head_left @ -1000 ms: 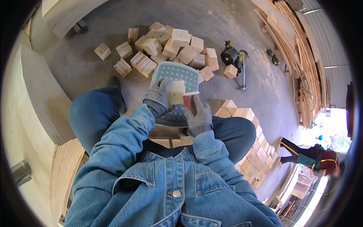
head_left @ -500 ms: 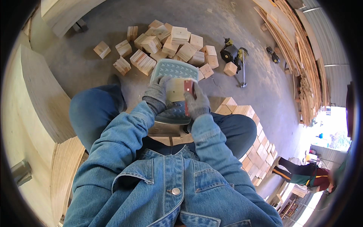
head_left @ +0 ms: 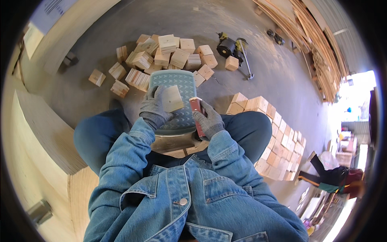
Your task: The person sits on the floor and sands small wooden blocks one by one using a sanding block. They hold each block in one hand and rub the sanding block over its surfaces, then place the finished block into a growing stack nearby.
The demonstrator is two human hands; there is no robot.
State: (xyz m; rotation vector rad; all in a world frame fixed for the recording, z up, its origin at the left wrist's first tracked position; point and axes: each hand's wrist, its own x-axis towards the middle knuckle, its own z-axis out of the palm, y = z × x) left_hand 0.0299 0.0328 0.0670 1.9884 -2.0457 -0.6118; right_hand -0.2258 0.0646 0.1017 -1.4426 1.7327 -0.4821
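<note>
A blue denim jacket (head_left: 161, 185) fills the near view. Beyond it, the right hand (head_left: 209, 121), in a grey knit glove, is closed around a dark red, narrow rectangular block with a pale edge (head_left: 197, 107). It looks light and stiff; its long sides give the best hold, keeping fingertips off the pale edge, which may be rough.

The left hand (head_left: 154, 107), gloved alike, grips a pale, square-faced wooden block (head_left: 173, 99) by its left side, over a blue-green patterned plastic stool (head_left: 165, 77); whether the two touch I cannot tell. The wood should be rigid, moderately heavy and hard to damage, though smooth faces could slip against knit fabric; opposite sides offer a secure hold.

To the right stand neatly stacked wooden blocks (head_left: 278, 139). Past the stool lies a loose heap of wooden blocks (head_left: 177, 58), with a black-and-yellow power tool (head_left: 227, 47) beyond its right end. Farther off are long brown boards (head_left: 322, 64) and a co-worker (head_left: 342, 178).
</note>
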